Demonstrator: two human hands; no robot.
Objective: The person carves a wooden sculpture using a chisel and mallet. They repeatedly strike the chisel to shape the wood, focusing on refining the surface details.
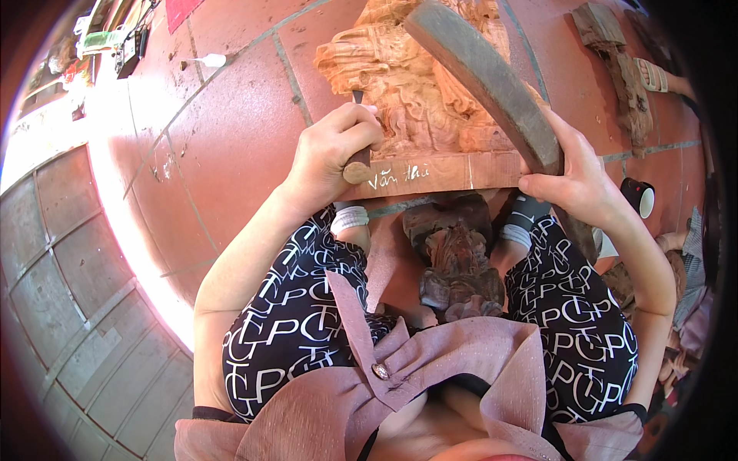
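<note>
My left hand (332, 152) is closed around a chisel (357, 170). Its round wooden handle end shows below the fist, and its dark blade points away from me at the left side of an orange-brown wood carving (407, 92). The relief is deeply cut, with a flat base carrying white handwriting along its near edge. In my right hand (573, 175) is one end of a curved, dark wooden mallet (492, 88), thumb across the near side. The mallet slants up to the left over the carving and hides part of it. Whether the blade touches the wood, I cannot tell.
Between my feet lies a dark carved wood piece (461, 265). Rough wood pieces (626, 92) lie at right, near another person's sandalled foot (655, 75). A black cup (636, 198) sits right of my right hand. A small white bottle (213, 60) lies on the red tiles (231, 115).
</note>
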